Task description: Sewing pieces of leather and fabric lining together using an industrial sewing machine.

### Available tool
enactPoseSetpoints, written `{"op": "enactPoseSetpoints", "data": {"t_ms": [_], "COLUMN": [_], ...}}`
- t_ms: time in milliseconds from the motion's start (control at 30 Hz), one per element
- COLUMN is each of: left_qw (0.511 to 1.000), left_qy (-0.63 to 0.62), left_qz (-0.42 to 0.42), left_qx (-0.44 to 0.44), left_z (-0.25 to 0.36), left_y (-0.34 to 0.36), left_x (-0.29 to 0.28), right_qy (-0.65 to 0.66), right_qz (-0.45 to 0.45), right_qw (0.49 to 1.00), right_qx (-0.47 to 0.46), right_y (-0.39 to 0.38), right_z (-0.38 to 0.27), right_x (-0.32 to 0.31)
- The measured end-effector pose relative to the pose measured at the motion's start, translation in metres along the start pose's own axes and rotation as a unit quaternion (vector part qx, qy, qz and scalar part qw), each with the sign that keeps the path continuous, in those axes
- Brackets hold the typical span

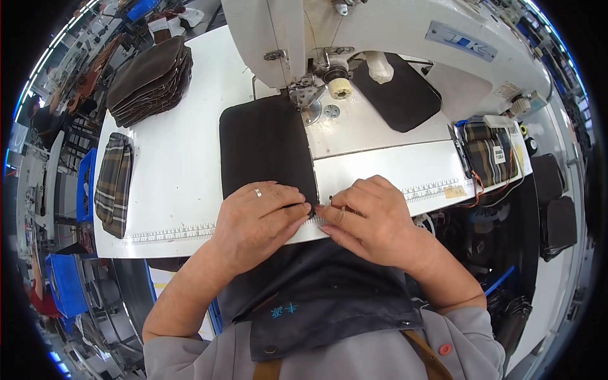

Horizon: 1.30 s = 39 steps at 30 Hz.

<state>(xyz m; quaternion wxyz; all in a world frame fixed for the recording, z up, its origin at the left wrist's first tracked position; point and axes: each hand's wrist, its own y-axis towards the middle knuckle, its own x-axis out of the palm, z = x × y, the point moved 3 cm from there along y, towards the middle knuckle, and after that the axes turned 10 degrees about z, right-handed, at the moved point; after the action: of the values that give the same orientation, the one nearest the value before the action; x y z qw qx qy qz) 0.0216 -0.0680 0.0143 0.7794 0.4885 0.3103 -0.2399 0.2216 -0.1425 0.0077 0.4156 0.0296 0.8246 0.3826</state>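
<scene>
Two hands pinch the near edge of a dark rectangular fabric panel [266,149]: left hand [256,218] flat on it, right hand [364,215] at 3 o'clock, fingertips closed on the edge.

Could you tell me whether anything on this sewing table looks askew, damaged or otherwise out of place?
Nothing stands out. The dark fabric panel lies flat under the sewing machine, both hands pinch its near corner, and the stack of dark pieces sits tidy.
</scene>
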Motion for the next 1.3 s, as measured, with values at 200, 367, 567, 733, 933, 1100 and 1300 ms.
{"op": "enactPoseSetpoints", "data": {"t_ms": [200, 367, 567, 733, 933, 1100, 1300], "left_qw": [0.997, 0.998, 0.993, 0.997, 0.999, 1.000, 1.000], "left_qy": [-0.031, 0.037, 0.098, 0.061, 0.032, 0.023, 0.015], "left_qz": [0.034, 0.045, 0.034, 0.040, 0.030, 0.021, 0.007], "left_qx": [-0.059, 0.018, 0.064, 0.021, -0.001, 0.002, 0.013], "left_z": [-0.001, 0.009, 0.015, 0.013, 0.010, 0.012, 0.011], "left_y": [-0.006, -0.002, 0.001, 0.003, -0.001, -0.001, 0.000], "left_x": [0.002, 0.004, 0.007, 0.011, 0.012, 0.011, 0.007], "right_qy": [-0.010, -0.008, -0.005, 0.009, 0.014, 0.021, 0.011], "right_qz": [0.027, -0.015, -0.040, -0.035, -0.034, -0.034, -0.037], "right_qw": [0.999, 1.000, 0.999, 0.999, 0.999, 0.999, 0.999], "right_qx": [-0.021, -0.020, -0.029, -0.031, -0.028, -0.029, -0.022], "right_y": [-0.005, -0.002, -0.004, -0.005, -0.006, -0.005, -0.004], "right_z": [-0.002, -0.003, -0.003, -0.001, -0.001, -0.001, -0.001], "right_x": [0.008, 0.005, 0.007, 0.007, 0.007, 0.007, 0.007]}}
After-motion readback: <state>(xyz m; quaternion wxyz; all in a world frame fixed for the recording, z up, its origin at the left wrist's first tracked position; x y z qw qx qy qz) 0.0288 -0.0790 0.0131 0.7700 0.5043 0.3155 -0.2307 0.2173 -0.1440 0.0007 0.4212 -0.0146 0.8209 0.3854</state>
